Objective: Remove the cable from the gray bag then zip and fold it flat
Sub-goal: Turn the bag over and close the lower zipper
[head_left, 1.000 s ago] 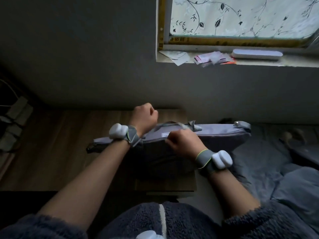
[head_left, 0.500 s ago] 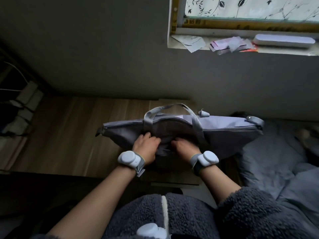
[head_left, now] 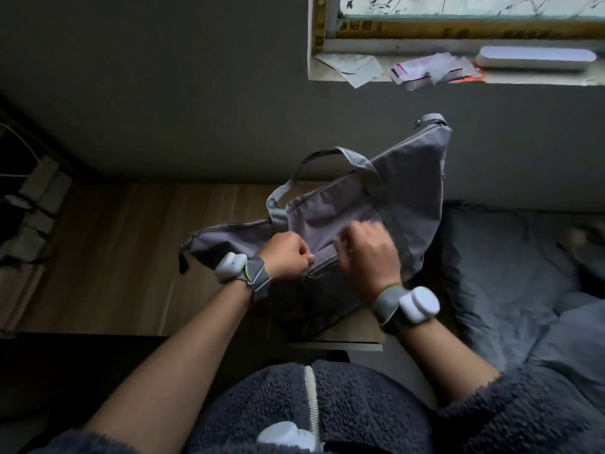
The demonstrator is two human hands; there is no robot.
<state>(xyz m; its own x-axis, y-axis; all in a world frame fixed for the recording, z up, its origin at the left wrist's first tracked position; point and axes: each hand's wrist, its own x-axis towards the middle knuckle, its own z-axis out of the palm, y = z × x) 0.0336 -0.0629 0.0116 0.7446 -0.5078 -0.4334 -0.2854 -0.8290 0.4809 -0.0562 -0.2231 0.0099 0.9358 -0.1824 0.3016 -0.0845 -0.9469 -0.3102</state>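
Note:
The gray bag (head_left: 406, 178) lies over the near right corner of a wooden table (head_left: 131, 257), its right end lifted and tilted up toward the wall, its handles (head_left: 320, 158) arching above. My left hand (head_left: 288, 253) is closed, pinching the fabric at the left end of a front pocket zipper (head_left: 322, 267). My right hand (head_left: 366, 253) grips the bag's front fabric just right of it, fingers curled. No cable shows; the bag's inside is hidden.
A bed with gray bedding (head_left: 510, 273) lies to the right. The window sill (head_left: 425, 77) above holds papers and a white oblong case (head_left: 537, 57). Dark clutter with cords (head_left: 29, 204) sits at the far left.
The bag's right end has swung up from lying level. Both hands have shifted right and now grip the front fabric at the pocket zipper. The view has tilted down.

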